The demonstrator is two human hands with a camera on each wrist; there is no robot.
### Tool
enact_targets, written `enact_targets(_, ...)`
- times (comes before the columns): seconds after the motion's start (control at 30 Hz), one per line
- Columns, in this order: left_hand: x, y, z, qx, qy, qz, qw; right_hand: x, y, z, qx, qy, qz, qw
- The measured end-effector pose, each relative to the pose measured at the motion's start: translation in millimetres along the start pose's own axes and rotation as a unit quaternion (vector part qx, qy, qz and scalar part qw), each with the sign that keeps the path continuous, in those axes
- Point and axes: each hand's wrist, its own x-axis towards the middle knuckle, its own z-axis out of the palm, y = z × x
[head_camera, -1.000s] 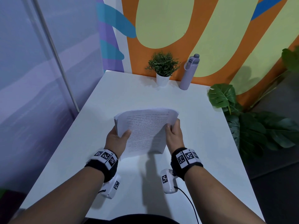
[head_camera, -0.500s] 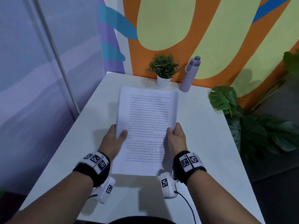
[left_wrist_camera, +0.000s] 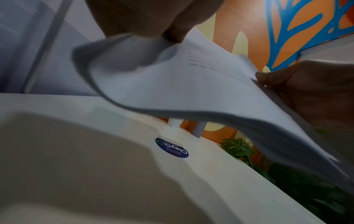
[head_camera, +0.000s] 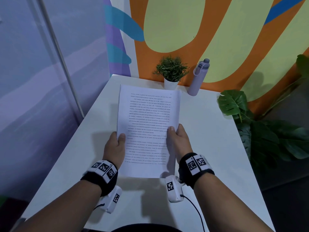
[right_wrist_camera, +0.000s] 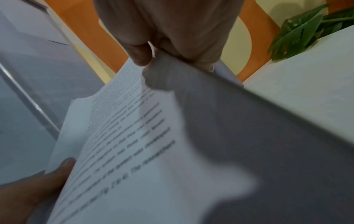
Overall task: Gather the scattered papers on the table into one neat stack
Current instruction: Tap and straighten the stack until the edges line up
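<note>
A stack of white printed papers [head_camera: 148,124] hangs above the white table [head_camera: 209,148], text side up, its long edges running away from me. My left hand [head_camera: 117,144] grips its left edge, thumb on top. My right hand [head_camera: 177,138] grips the right edge the same way. In the left wrist view the paper stack [left_wrist_camera: 191,84] sags between my left hand [left_wrist_camera: 153,19] and my right hand [left_wrist_camera: 306,84], clear of the tabletop. The right wrist view shows my right hand [right_wrist_camera: 172,34] pinching the paper stack [right_wrist_camera: 145,136] between thumb and fingers.
A small potted plant [head_camera: 171,71] and a lilac water bottle [head_camera: 198,77] stand at the table's far edge against the painted wall. Large green leaves [head_camera: 260,131] crowd the table's right side. A round blue sticker [left_wrist_camera: 171,147] lies on the tabletop.
The stack stood upright on its short edge a second ago. It has tipped away from me into a flat, face-up position, both hands still holding its sides.
</note>
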Motion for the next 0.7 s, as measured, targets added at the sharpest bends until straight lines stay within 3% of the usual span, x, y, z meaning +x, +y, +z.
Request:
enact_targets(0.23, 9.8, 2.9, -2.3, -0.016, 0.021, -0.03, 0.999, -16.7, 27.4, 7.2, -0.041, -0.01, 0.028, 0.999)
enact_targets(0.37, 4.7, -6.5, -4.9, -0.062, -0.079, -0.052, 0.994, -6.2, 32.1, -3.1, -0.086, 0.04, 0.014, 0.995)
enact_targets(0.47, -9.3, -8.5, -3.3, -0.02, -0.136, -0.055, 0.989, 2.8, 29.1, -12.2, -0.082, 0.051, 0.024, 0.995)
enact_targets(0.7, -11.7, -3.4, -2.9, 0.002, -0.078, -0.051, 0.996, -1.1, 36.4, -5.7, -0.007, -0.006, 0.102, 0.995)
